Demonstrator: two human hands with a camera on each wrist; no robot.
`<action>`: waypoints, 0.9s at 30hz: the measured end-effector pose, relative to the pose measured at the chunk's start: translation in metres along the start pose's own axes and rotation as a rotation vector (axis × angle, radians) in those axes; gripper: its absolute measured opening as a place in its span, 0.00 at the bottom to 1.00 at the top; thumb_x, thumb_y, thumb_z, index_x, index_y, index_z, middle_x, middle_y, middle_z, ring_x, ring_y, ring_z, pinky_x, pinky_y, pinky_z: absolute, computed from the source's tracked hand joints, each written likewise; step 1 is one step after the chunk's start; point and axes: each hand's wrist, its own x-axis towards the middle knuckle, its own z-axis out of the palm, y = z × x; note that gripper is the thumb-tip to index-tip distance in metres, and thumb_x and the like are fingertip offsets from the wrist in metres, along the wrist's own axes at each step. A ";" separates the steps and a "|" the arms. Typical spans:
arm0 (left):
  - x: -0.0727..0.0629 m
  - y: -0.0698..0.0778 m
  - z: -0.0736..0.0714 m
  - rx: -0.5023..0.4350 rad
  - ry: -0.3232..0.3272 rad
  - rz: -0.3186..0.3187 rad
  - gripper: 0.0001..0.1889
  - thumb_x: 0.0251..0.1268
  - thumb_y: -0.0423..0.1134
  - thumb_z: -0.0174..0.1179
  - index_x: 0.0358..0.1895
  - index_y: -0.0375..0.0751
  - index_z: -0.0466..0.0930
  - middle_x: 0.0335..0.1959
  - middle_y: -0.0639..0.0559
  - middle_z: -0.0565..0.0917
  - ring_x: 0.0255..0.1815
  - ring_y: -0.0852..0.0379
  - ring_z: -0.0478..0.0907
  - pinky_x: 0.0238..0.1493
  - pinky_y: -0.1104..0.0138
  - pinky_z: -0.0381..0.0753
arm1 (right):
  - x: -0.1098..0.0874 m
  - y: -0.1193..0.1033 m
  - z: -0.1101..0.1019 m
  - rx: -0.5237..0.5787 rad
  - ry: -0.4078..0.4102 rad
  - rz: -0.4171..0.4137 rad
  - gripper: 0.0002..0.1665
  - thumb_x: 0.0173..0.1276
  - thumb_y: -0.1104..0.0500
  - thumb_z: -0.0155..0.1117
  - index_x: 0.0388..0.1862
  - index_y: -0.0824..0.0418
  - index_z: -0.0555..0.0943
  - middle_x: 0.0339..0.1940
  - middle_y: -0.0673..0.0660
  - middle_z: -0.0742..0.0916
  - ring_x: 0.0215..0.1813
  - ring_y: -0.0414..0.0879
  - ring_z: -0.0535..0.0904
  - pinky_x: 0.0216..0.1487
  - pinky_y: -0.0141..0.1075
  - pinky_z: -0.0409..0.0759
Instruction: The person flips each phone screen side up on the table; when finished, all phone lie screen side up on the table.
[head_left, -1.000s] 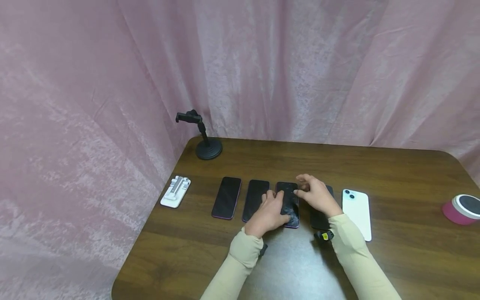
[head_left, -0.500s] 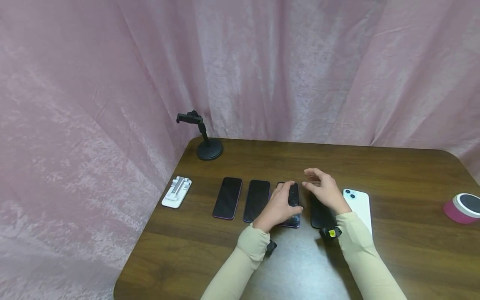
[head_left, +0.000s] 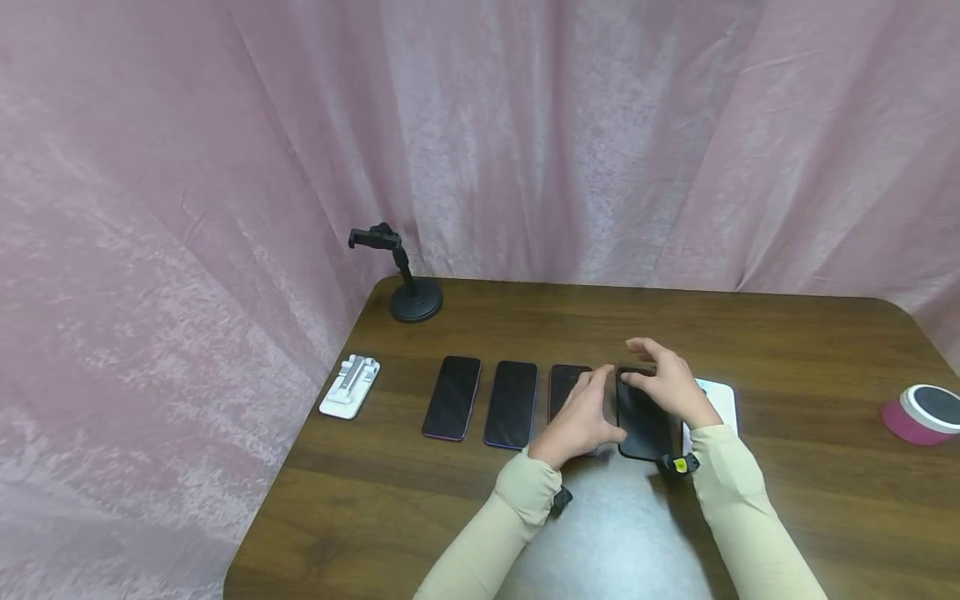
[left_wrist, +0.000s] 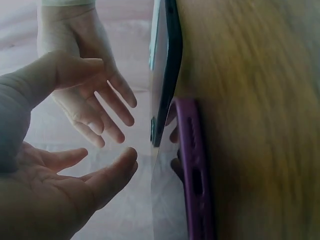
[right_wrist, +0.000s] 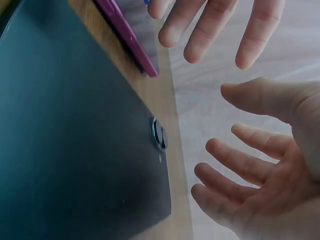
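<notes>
As right-hand fingers shift rightward, spread, black phone beneath

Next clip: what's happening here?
A person's left hand hovers over a purple-edged, dark-screened phone, and the right hand over the far end of a dark phone with a camera bump; neither grips anything. Both lie on a brown wooden table, in a row with two black-screened rectangular phones to the left and a white-backed phone to the right, partly hidden by the right arm.
</notes>
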 end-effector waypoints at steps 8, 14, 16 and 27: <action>0.001 0.006 0.012 0.075 -0.041 -0.018 0.54 0.48 0.35 0.81 0.79 0.49 0.56 0.71 0.46 0.66 0.66 0.53 0.72 0.58 0.65 0.76 | -0.002 0.009 -0.004 -0.012 -0.011 0.011 0.38 0.64 0.66 0.69 0.71 0.73 0.66 0.68 0.76 0.73 0.67 0.75 0.68 0.63 0.66 0.68; 0.000 0.010 0.019 0.130 -0.072 0.016 0.55 0.47 0.36 0.81 0.79 0.50 0.56 0.71 0.45 0.66 0.64 0.53 0.73 0.57 0.65 0.76 | -0.004 0.018 -0.007 -0.052 -0.017 -0.002 0.39 0.62 0.67 0.70 0.70 0.75 0.67 0.68 0.76 0.74 0.66 0.74 0.70 0.60 0.65 0.69; 0.000 0.011 0.021 0.148 -0.083 0.022 0.55 0.48 0.37 0.81 0.79 0.50 0.56 0.71 0.45 0.65 0.65 0.52 0.73 0.57 0.65 0.77 | -0.005 0.020 -0.007 -0.065 -0.021 0.001 0.39 0.61 0.67 0.70 0.70 0.75 0.66 0.68 0.76 0.74 0.66 0.74 0.71 0.60 0.65 0.70; -0.002 0.015 0.025 0.217 -0.113 0.042 0.53 0.50 0.39 0.80 0.79 0.51 0.56 0.69 0.46 0.66 0.63 0.57 0.72 0.52 0.68 0.77 | -0.006 0.026 -0.009 -0.092 -0.051 0.033 0.40 0.60 0.68 0.71 0.69 0.77 0.67 0.66 0.78 0.74 0.65 0.73 0.71 0.61 0.64 0.69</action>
